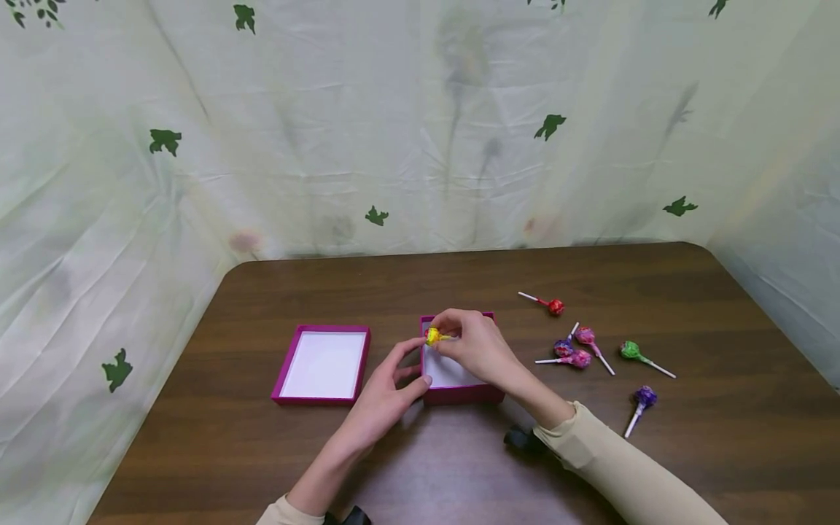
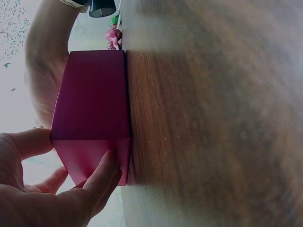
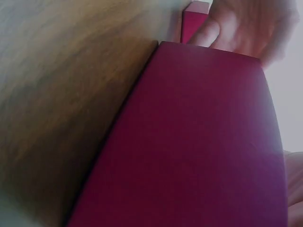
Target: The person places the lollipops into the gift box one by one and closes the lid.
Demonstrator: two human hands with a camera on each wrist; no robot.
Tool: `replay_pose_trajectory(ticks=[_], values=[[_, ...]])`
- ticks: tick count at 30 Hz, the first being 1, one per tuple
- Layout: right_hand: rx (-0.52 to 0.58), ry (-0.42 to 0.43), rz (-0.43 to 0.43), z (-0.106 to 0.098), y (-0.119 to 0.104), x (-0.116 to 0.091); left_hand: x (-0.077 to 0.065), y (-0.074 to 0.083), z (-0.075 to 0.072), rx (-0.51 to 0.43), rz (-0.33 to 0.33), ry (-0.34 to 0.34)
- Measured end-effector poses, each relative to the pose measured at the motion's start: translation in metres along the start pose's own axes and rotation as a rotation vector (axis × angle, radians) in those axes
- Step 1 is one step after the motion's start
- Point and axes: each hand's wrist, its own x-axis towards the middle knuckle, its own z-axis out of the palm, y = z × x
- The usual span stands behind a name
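A yellow-wrapped lollipop (image 1: 434,336) is pinched by my right hand (image 1: 475,346) over the open magenta box (image 1: 462,395), near its back left corner. White shows inside the box, though the right hand covers part of it. My left hand (image 1: 383,397) rests against the box's left side, fingers extended and thumb at the near left corner. The left wrist view shows a fingertip of that hand low on the side wall of the box (image 2: 92,94). In the right wrist view the box wall (image 3: 199,132) fills the middle and hides the lollipop.
The box lid (image 1: 324,364) lies white inside up on the left. To the right are a red lollipop (image 1: 555,307), a green one (image 1: 630,350), a purple one (image 1: 646,396) and a cluster of pink and blue lollipops (image 1: 579,357). A leaf-print curtain (image 1: 394,131) hangs behind the table.
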Motion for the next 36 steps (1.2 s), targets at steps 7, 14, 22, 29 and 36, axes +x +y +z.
replay_pose_trajectory(ticks=[7,14,22,29,36], values=[[-0.046,0.018,0.020,0.004,-0.001,0.004,0.001,0.001,0.001,0.002,0.000,0.009],[-0.103,0.010,0.015,0.009,-0.002,0.011,0.001,0.001,0.000,0.007,-0.001,0.038],[-0.147,-0.031,0.022,0.013,0.000,0.016,0.001,0.002,-0.002,0.031,0.003,0.044],[-0.191,-0.068,-0.003,0.013,0.002,0.018,0.001,0.002,-0.001,0.008,-0.009,0.037],[-0.181,-0.084,0.011,0.012,0.002,0.015,0.000,0.002,0.002,-0.011,-0.009,0.040]])
